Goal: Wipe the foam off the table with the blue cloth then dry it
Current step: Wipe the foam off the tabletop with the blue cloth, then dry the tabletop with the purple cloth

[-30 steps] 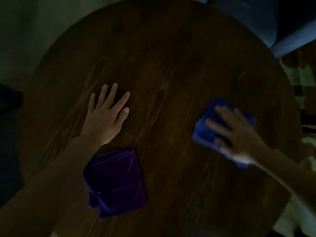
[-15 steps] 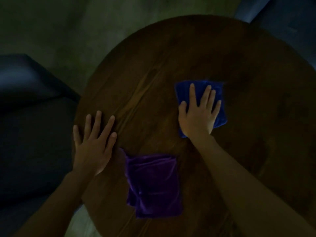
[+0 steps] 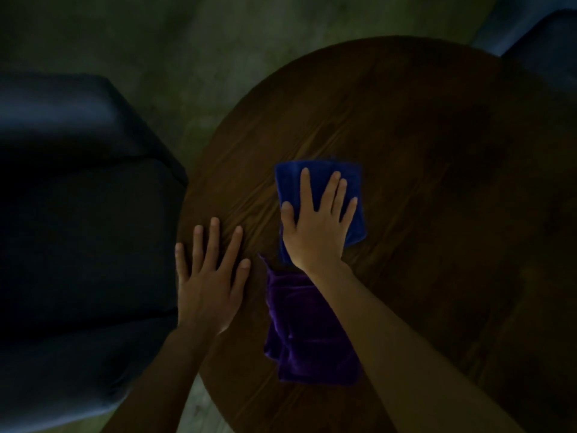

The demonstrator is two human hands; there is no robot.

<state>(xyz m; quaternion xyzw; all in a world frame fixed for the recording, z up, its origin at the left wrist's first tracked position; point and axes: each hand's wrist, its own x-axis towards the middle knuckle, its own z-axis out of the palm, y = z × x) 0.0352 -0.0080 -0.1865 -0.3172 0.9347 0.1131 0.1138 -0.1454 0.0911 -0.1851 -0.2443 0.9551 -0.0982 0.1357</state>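
Observation:
A folded blue cloth (image 3: pixel 352 185) lies flat on the round dark wooden table (image 3: pixel 437 157). My right hand (image 3: pixel 318 226) presses down on it with fingers spread, covering its lower middle. My left hand (image 3: pixel 209 276) rests flat and empty on the table's left edge, fingers apart. A folded purple cloth (image 3: pixel 309 335) lies on the table just below the blue one, partly under my right forearm. The scene is very dim and I make out no foam on the wood.
A dark blue upholstered seat (image 3: pixel 78 214) stands close against the table's left side. Another blue seat (image 3: pixel 543 45) shows at the top right corner. Greenish floor (image 3: pixel 187 57) lies beyond the table's far left edge.
My right hand has slid the blue cloth from the table's right side toward the left, close to the purple cloth. My view has swung left. The left hand stays flat on the table.

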